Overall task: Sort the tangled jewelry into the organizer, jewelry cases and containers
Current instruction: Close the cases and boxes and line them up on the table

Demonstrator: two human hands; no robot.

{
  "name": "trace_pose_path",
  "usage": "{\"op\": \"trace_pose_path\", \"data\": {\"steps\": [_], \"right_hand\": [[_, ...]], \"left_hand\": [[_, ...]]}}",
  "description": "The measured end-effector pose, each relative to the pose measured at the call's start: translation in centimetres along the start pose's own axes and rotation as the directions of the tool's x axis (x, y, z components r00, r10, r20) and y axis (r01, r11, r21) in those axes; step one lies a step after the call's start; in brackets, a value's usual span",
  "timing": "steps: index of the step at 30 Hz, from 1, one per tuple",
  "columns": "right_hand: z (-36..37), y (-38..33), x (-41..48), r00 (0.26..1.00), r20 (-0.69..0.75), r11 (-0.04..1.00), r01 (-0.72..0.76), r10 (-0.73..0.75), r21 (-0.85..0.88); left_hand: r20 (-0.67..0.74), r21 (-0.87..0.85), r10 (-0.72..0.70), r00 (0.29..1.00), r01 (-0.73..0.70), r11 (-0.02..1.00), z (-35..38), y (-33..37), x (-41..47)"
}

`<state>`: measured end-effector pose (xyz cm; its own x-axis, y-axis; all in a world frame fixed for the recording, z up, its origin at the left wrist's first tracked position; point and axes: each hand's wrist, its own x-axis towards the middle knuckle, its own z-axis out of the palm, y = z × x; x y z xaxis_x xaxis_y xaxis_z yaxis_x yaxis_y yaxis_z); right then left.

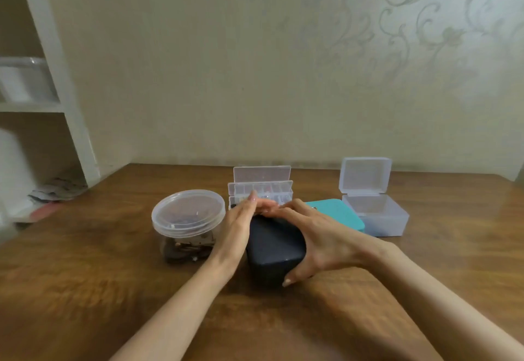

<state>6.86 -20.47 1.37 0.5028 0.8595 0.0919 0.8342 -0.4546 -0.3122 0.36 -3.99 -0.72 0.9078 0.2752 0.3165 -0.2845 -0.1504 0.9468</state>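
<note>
Head view, one table (85, 275) of brown wood, five containers, two hands.

1. Dark case (273, 246): navy, rounded corners, closed, lying flat at the table's middle, nearest the person. Its long axis runs roughly near to far, with a short end facing the person; the far end is hidden under the fingers.
   - Left hand (241, 227): fingers straight and together, laid flat along the case's left side, tips past its far end.
   - Right hand (320, 239): fingers curled over the case's right side and far top, thumb hooked under the near right corner, gripping it.
2. Jar (187, 216): round, clear plastic, clear lid on, just left of the dark case. Contents: a dark tangle of jewelry (184, 248) on the bottom, single pieces too blurred to tell.
3. Organizer (263, 188): clear, with a row of small compartments, its lid standing upright behind it; it is behind the hands, long side towards the person. Small pinkish bits show in some compartments.
4. Teal case (337, 210): closed, flat, behind the right hand, touching or just beside the box.
5. Box (377, 213): clear, hinged lid raised upright, at far right; what it holds cannot be told.
</note>
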Motion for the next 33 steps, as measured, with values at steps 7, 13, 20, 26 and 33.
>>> {"op": "trace_pose_path", "data": {"steps": [7,13,20,26,33], "right_hand": [[-0.9,-1.2,-3.4,0.996,-0.084,0.982,0.024,-0.008,0.190],[0.0,-1.5,-4.8,0.999,0.012,0.983,0.038,-0.041,0.181],[2.3,-0.6,-6.3,0.999,-0.002,0.972,0.031,-0.032,0.232],[3.2,-0.3,-6.7,1.000,0.013,0.824,-0.018,0.012,0.566],[2.2,1.2,-6.7,0.965,0.077,0.510,-0.200,0.252,0.836]], "left_hand": [[0.245,-0.007,-0.068,0.967,0.072,0.997,-1.1,-0.3,0.4],[0.401,0.014,-0.232,0.886,0.247,0.969,-0.7,-1.6,-0.4],[0.442,0.245,-0.237,0.865,0.137,0.960,-1.4,-1.4,-1.2],[0.530,0.450,-0.225,0.818,-0.047,0.892,-1.6,-0.1,-5.1],[0.599,0.590,-0.178,0.781,-0.280,0.757,-1.9,0.4,-6.3]]}}
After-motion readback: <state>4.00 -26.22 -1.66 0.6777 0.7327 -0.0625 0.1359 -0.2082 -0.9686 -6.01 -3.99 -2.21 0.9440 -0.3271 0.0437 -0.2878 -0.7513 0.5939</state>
